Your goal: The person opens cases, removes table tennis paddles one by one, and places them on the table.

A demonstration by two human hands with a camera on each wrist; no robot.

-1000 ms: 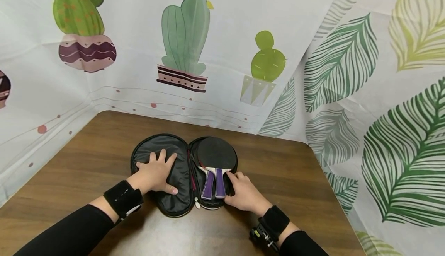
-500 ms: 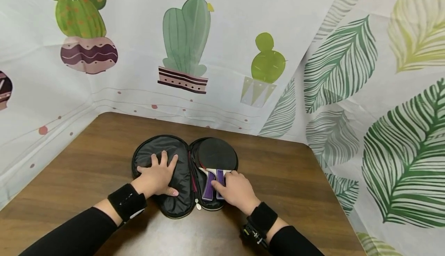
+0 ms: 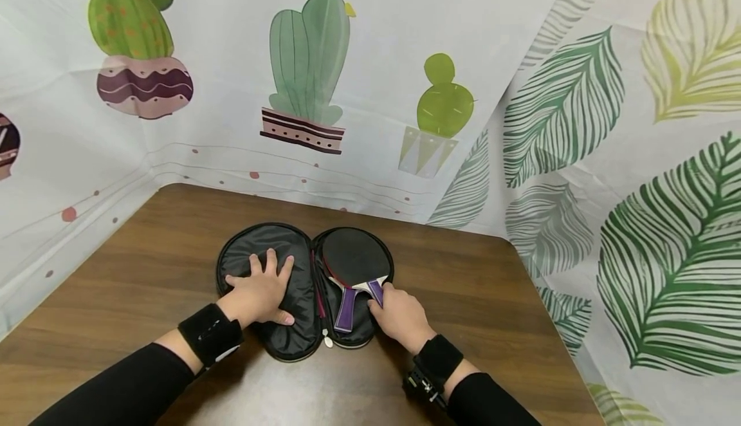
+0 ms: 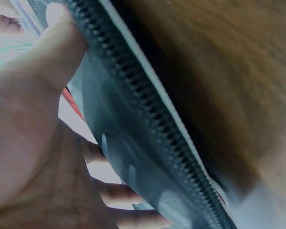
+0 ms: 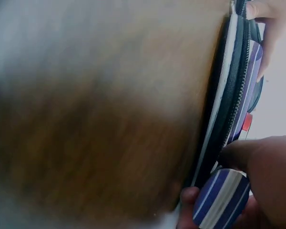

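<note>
A black zippered paddle case [image 3: 242,251] lies unfolded on the table. My left hand [image 3: 259,293] rests with spread fingers on its left half. Two table tennis paddles sit in the right half. The upper paddle [image 3: 356,255] has a black face and a purple-and-white handle, which my right hand [image 3: 402,316] grips. Below it, the other paddle [image 3: 345,311] shows mainly its purple handle. In the right wrist view the striped butt of the held handle [image 5: 222,198] sticks out between thumb and fingers. The left wrist view shows my thumb near the case's zipper teeth [image 4: 148,102].
The brown wooden table [image 3: 498,310] extends around the case. A zipper pull [image 3: 327,339] hangs at the front of the case's fold. Behind and to the right hangs a white cloth [image 3: 370,78] printed with cacti and leaves.
My right hand has gone from the case's right edge to the upper paddle's handle and swung it rightward, apart from the lower handle. The left hand has stayed in place.
</note>
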